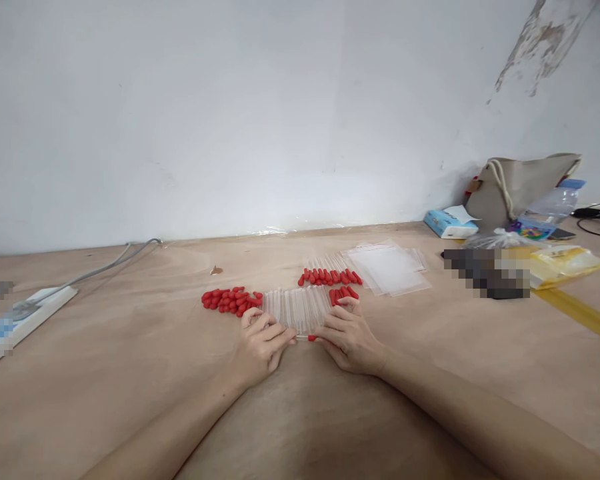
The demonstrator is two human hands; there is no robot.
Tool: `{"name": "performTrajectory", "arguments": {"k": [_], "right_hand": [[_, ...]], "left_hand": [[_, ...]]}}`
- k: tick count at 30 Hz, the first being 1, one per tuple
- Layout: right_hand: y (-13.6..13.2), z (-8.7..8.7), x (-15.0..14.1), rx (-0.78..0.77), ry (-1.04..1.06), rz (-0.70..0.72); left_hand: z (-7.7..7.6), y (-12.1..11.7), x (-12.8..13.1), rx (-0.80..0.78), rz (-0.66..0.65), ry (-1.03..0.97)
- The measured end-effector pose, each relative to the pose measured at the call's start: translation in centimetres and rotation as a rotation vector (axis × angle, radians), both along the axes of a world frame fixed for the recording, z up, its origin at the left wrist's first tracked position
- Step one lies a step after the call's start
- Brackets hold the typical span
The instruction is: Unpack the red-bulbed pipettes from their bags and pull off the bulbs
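My left hand (265,340) pinches the clear end of a thin dropper tube (303,337) near the front of the table. At its other end, my right hand (347,337) closes its fingertips on a red rubber bulb (312,338). Just beyond both hands lies a row of clear thin tubes (296,308). Loose red bulbs (227,300) are heaped to the left of the tubes, behind my left hand. A few red-bulbed pieces (344,293) lie behind my right hand, partly hidden by it. Farther back, several droppers with red bulbs (330,275) lie side by side.
Clear plastic zip bags (387,267) are stacked behind and right of the droppers. At the right stand a tissue pack (450,223), a grey bag (520,187) and a yellow package (565,265). A power strip (40,313) with a grey cable lies at the left. A wall closes off the back.
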State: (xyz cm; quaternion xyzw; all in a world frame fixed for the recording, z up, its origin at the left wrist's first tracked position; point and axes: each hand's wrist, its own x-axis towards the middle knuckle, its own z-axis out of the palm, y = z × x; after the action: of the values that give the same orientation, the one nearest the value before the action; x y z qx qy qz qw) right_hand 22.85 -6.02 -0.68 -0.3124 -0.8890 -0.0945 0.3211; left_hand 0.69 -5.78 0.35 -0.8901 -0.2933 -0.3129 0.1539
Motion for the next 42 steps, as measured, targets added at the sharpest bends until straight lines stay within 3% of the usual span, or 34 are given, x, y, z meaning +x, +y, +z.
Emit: {"name": "performTrajectory", "arguments": {"k": [6, 11, 15, 18, 25, 36, 42], "right_hand": [[0.0, -0.1, 0.0, -0.034, 0.013, 0.019], [0.3, 0.2, 0.8, -0.049, 0.074, -0.002], [1.3, 0.7, 2.3, -0.142, 0.342, -0.132], [2.7, 0.6, 3.3, -0.225, 0.567, -0.249], [5.2, -0.8, 5.7, -0.388, 0.803, -0.493], [4.3, 0.0, 5.2, -0.441, 0.511, -0.530], [4.8, -0.4, 5.4, -0.403, 0.473, -0.568]], "left_hand": [[-0.1, 0.0, 0.2, 0.003, -0.026, -0.019], [-0.8, 0.4, -1.2, -0.054, -0.021, -0.085], [-1.0, 1.1, -2.1, -0.123, 0.080, -0.254], [-1.0, 1.7, -1.9, -0.158, 0.149, -0.273], [-0.9, 3.2, -1.1, -0.137, 0.216, -0.363], [-1.1, 3.6, -0.2, -0.104, 0.020, -0.364], [-1.3, 3.1, -0.1, -0.201, -0.041, -0.277]]}}
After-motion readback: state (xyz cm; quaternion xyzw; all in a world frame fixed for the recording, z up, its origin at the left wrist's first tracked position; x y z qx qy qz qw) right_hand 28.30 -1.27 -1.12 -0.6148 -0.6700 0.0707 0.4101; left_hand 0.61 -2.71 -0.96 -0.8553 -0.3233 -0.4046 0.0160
